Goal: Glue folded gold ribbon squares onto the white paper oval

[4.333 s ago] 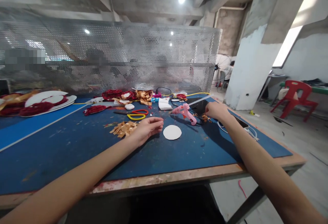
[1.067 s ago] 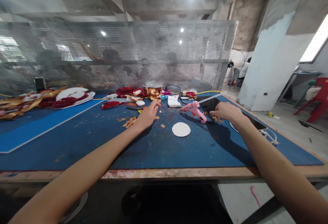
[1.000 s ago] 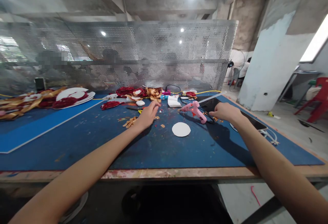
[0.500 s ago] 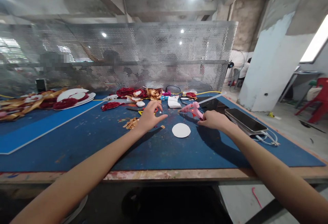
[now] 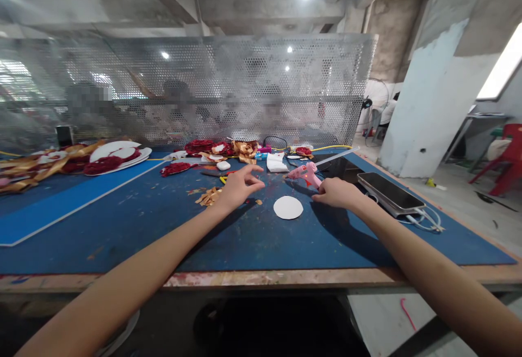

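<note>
My right hand (image 5: 335, 191) is wrapped round the handle of a pink hot glue gun (image 5: 302, 172), which has a long clear glue stick (image 5: 338, 157) sticking out of its back. The gun's nozzle points left. My left hand (image 5: 242, 184) hovers over the mat with thumb and forefinger apart and nothing visible between them. Between the hands, nearer to me, a white paper disc (image 5: 287, 208) lies flat. Just left of my left hand are a pile of gold ribbon pieces (image 5: 209, 197) and a tool with a yellow and red handle (image 5: 223, 178), partly hidden by the hand.
A blue mat (image 5: 138, 237) covers the table. Dark red and gold ribbon work (image 5: 118, 158) lies at the far left. A crumpled white paper (image 5: 276, 162) sits behind the gun. To the right are a phone (image 5: 390, 191) and white cables (image 5: 428, 220). A perforated metal screen (image 5: 228, 85) stands behind.
My left hand's thumb and forefinger have come slightly closer together. My right hand and the glue gun have hardly moved.
</note>
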Tool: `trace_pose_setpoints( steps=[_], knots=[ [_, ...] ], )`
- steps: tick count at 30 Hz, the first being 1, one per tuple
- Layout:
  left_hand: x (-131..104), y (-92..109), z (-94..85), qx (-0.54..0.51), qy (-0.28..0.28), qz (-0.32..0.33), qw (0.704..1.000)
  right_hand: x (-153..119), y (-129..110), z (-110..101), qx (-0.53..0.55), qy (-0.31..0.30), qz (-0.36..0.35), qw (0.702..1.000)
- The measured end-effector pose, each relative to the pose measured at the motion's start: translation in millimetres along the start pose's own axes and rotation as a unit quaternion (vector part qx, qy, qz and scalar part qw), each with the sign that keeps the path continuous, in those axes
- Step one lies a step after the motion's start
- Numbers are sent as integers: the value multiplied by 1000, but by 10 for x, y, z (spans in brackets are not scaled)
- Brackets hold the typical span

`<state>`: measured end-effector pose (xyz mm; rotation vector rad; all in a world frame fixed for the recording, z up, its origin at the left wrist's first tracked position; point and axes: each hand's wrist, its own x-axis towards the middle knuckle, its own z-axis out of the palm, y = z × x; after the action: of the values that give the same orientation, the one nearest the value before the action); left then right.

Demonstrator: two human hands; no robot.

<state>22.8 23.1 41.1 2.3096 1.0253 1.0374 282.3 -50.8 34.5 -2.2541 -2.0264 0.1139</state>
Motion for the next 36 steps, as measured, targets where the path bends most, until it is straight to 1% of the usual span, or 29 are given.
trace_pose_setpoints(
  steps=[3, 5, 7, 9, 10, 12, 14, 15, 16, 17, 19, 21, 24, 26, 28, 31, 33, 36],
  knots=[
    [1, -7, -4, -19, 0, -2, 1000, -9, -8, 4, 1, -1, 0, 1000],
    [6, -21, 4, -47, -4, -4, 999, -20, -26, 0, 4, 15, -2, 1000],
    [11, -23, 24, -99, -12, -18, 995, -36, -66, -9, 8, 61, -20, 998],
    [6, -1, 60, -182, -19, -59, 981, -58, -132, -15, 21, 127, -64, 990],
    [-1, 19, 83, -235, -24, -87, 968, -73, -172, -13, 31, 161, -92, 982],
    [-28, 69, 134, -346, -42, -137, 927, -107, -260, 7, 53, 212, -148, 965],
    [-65, 117, 185, -438, -69, -164, 881, -143, -341, 47, 64, 234, -189, 952],
    [-82, 135, 207, -467, -83, -170, 864, -158, -373, 71, 62, 237, -206, 947],
    [-97, 148, 223, -484, -93, -176, 852, -169, -398, 93, 57, 238, -219, 944],
    [-107, 157, 234, -489, -102, -181, 847, -176, -415, 113, 51, 240, -229, 942],
    [-115, 161, 241, -478, -106, -194, 850, -178, -427, 141, 40, 242, -241, 939],
    [-107, 153, 231, -460, -92, -213, 857, -167, -418, 153, 37, 239, -246, 938],
    [-79, 122, 212, -453, -34, -249, 855, -149, -395, 155, 41, 231, -247, 940],
    [-57, 93, 204, -457, 6, -260, 850, -144, -389, 157, 41, 225, -251, 941],
    [-35, 64, 197, -456, 27, -265, 849, -144, -391, 162, 37, 217, -257, 941],
    [-2, 22, 175, -439, 36, -265, 858, -141, -394, 165, 34, 204, -256, 944],
    [22, -10, 150, -432, 45, -254, 864, -135, -388, 164, 39, 200, -248, 947],
    [69, -86, 98, -433, 55, -247, 865, -120, -370, 163, 46, 198, -237, 950]
  ],
)
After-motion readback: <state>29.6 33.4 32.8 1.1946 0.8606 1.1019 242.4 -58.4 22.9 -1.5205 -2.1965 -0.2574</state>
